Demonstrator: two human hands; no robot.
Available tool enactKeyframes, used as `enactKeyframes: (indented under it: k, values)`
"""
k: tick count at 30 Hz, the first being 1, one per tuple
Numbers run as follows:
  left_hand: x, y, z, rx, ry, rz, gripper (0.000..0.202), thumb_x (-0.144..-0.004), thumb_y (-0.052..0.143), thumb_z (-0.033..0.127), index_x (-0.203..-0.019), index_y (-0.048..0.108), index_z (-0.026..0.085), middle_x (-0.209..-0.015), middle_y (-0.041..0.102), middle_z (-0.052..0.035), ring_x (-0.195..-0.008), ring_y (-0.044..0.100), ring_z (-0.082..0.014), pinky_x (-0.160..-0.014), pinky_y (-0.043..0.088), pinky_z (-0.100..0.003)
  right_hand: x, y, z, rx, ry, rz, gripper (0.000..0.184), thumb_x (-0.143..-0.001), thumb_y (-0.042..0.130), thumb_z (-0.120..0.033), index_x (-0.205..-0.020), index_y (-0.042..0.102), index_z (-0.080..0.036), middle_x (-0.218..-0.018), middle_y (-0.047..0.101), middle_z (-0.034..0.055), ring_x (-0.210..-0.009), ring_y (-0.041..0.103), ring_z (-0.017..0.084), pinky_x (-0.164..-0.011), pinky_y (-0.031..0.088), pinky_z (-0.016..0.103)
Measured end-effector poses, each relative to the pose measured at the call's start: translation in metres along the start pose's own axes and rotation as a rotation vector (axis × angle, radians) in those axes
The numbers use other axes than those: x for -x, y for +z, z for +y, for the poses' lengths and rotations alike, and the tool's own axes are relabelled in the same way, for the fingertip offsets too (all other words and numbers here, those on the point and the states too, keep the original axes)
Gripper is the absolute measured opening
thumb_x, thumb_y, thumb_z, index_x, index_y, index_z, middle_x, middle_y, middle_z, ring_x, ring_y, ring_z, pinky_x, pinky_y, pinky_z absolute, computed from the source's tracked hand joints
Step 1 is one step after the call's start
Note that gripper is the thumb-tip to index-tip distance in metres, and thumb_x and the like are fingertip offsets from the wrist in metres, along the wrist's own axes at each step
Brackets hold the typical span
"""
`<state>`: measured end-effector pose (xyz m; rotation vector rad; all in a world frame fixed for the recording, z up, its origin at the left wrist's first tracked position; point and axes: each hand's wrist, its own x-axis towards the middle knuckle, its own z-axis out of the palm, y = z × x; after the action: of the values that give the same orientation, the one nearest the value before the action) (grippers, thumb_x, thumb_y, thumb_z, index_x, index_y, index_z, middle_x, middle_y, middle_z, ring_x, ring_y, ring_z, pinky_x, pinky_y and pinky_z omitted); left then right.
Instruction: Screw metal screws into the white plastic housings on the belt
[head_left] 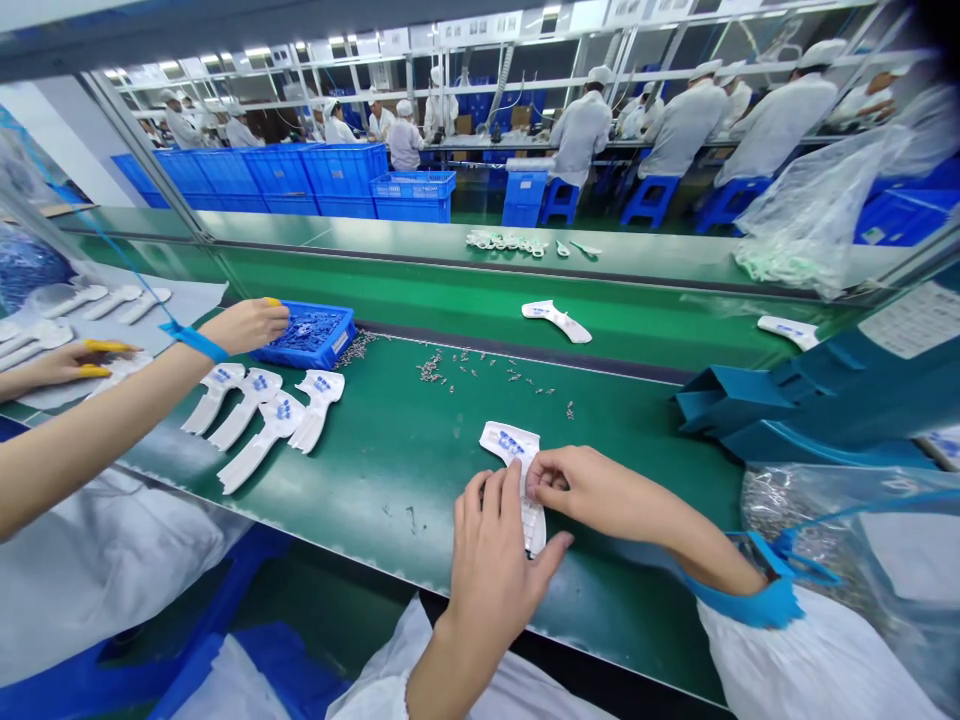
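Note:
A white plastic housing with blue buttons (510,445) lies on the green bench (390,470) in front of me. My left hand (495,560) rests flat on its lower part, fingers stretched out. My right hand (581,487) pinches at the housing's middle with fingertips pressed together; whether a small part sits between them I cannot make out.
Small metal screws (465,370) lie scattered behind the housing. A co-worker's hand (244,325) reaches into a blue tray (307,335) at the left, beside several white housings (262,420). More housings (556,320) lie on the conveyor. Blue chute (787,400) and plastic bag (840,540) at right.

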<state>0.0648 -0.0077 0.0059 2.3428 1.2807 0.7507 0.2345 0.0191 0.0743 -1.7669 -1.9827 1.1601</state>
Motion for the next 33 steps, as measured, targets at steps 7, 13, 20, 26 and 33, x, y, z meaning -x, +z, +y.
enactKeyframes:
  k: [7,13,20,26,33]
  values:
    - [-0.001,0.002,-0.002,-0.028,0.004,-0.014,0.074,-0.088,0.067,0.042,-0.147,0.033,0.014,-0.136,0.055,-0.0138,-0.123,0.048,-0.0317,-0.099,0.045,-0.047,-0.01,-0.003,0.0,0.075,-0.035,-0.094,0.014,-0.085,0.052,-0.02,-0.075,0.062,-0.019,-0.068,0.065,-0.0002,-0.061,0.054,0.014,-0.055,0.035,0.025]
    - [-0.001,0.003,-0.002,-0.044,0.013,-0.001,0.073,-0.088,0.067,0.042,-0.147,0.035,0.014,-0.135,0.055,-0.014,-0.121,0.049,-0.0312,-0.099,0.045,-0.046,-0.011,-0.004,0.0,0.143,0.007,-0.107,0.014,-0.085,0.052,-0.02,-0.072,0.058,-0.02,-0.069,0.065,-0.0001,-0.063,0.054,0.014,-0.055,0.034,0.025]
    - [0.0,0.003,-0.002,-0.033,0.004,-0.006,0.074,-0.088,0.067,0.042,-0.147,0.034,0.014,-0.133,0.056,-0.014,-0.121,0.05,-0.0312,-0.099,0.045,-0.047,-0.015,0.0,-0.007,0.305,0.158,-0.059,0.004,-0.086,0.058,-0.026,-0.084,0.059,-0.022,-0.084,0.068,0.0038,-0.075,0.061,0.019,-0.06,0.034,0.027]
    - [-0.001,0.004,-0.003,0.001,-0.01,-0.027,0.076,-0.089,0.066,0.04,-0.15,0.026,0.017,-0.134,0.054,-0.0126,-0.122,0.046,-0.0313,-0.1,0.044,-0.049,-0.013,-0.004,-0.012,0.33,0.186,-0.06,0.005,-0.084,0.06,-0.027,-0.086,0.06,-0.023,-0.088,0.069,0.0049,-0.078,0.062,0.022,-0.06,0.035,0.028]
    - [0.001,0.003,-0.003,-0.008,-0.007,-0.026,0.071,-0.091,0.062,0.04,-0.149,0.028,0.016,-0.134,0.054,-0.0136,-0.122,0.045,-0.0329,-0.1,0.044,-0.05,-0.02,-0.023,0.058,0.401,0.23,0.451,0.023,-0.092,0.051,-0.023,-0.112,0.063,-0.02,-0.112,0.067,0.0111,-0.096,0.064,0.025,-0.074,0.043,0.032]
